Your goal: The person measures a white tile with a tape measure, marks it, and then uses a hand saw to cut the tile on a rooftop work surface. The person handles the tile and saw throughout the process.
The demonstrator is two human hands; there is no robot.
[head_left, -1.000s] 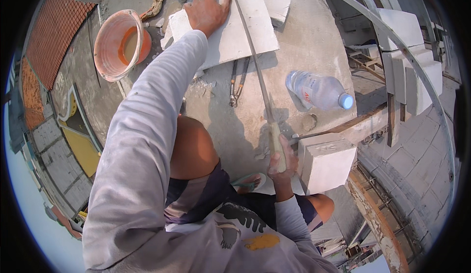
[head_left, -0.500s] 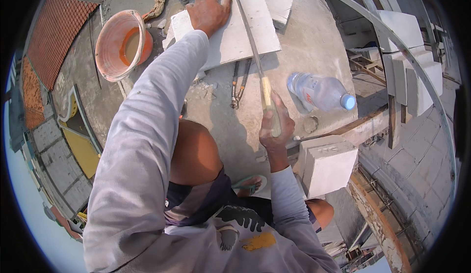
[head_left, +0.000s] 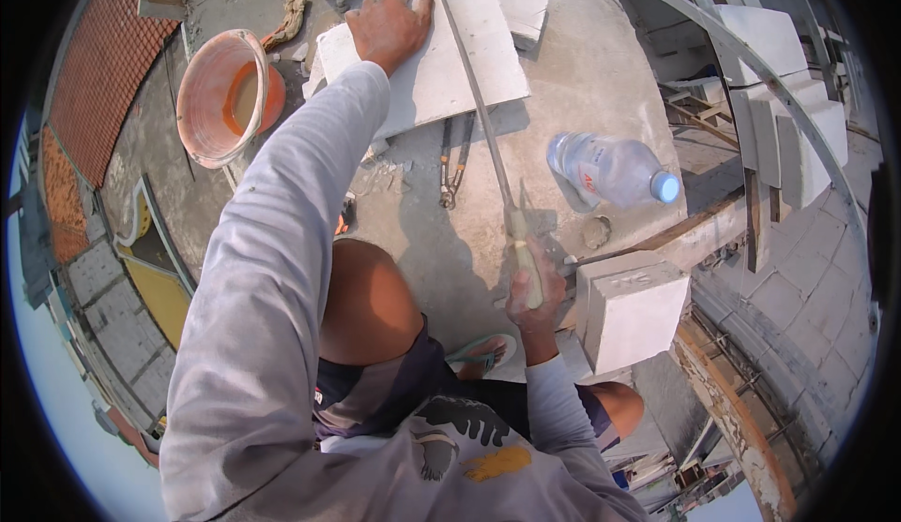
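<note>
My left hand (head_left: 390,30) lies with its fingers spread on a flat white block slab (head_left: 452,56), pressing on its far part. My right hand (head_left: 535,289) is closed round the pale handle of a long hand saw (head_left: 476,95), seen edge-on. The saw's thin blade runs across the slab to the right of my left hand; its far end goes out of the frame. Under the slab's near edge, pincers with dark and orange handles (head_left: 453,165) stick out on the concrete. Another white slab piece (head_left: 522,4) lies beneath, to the right.
An orange bucket (head_left: 190,99) with greyish liquid stands at left. A clear bottle with a blue cap (head_left: 615,167) lies on the concrete at right. Near my right hand sits a white block (head_left: 633,311). More white blocks (head_left: 798,132) are stacked beyond a curved metal bar (head_left: 751,57).
My right hand has drawn the saw back toward my body and slightly right. My left hand stays on the slab. The view has shifted a little.
</note>
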